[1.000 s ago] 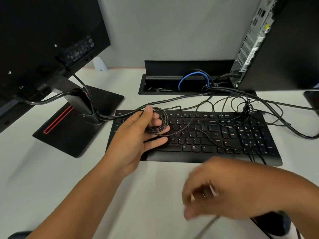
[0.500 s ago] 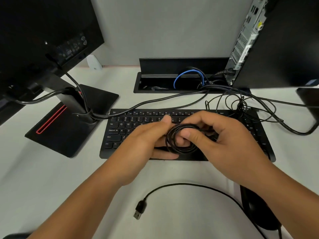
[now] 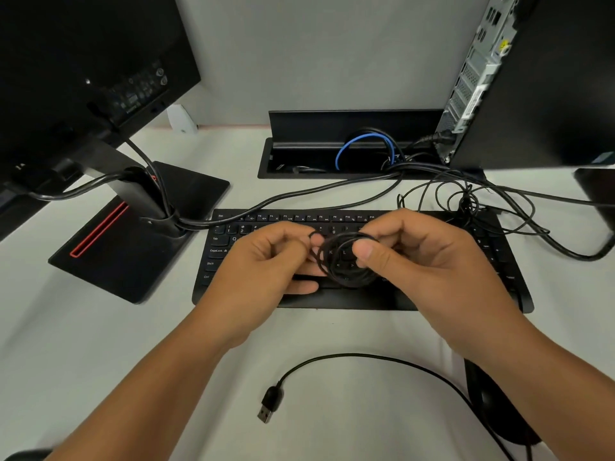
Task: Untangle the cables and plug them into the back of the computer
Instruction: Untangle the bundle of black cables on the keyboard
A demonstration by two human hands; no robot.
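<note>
Both hands are working above the keyboard (image 3: 416, 302), holding the coil (image 3: 346, 261) in the air so its loops are hanging free of the keys. The left hand (image 3: 266, 264) is pinching one strand at the coil's upper left edge between thumb and fingertips, probably to peel a single turn away. The right hand (image 3: 422, 261) is pinching the opposite side of the coil, thumb pressing on top, which is keeping the remaining turns bundled.

A second cable (image 3: 366, 357) is lying on the desk (image 3: 100, 344) near the person, its USB plug (image 3: 269, 405) loose and unconnected. A tangle (image 3: 472, 207) of thin cable is resting just beyond the keyboard's right end. The computer (image 3: 532, 78) is standing at the rear right with its back panel turned towards the person, so the ports are within reach. Judged from this, untangling is in progress and neither of these cables is plugged in yet.
</note>
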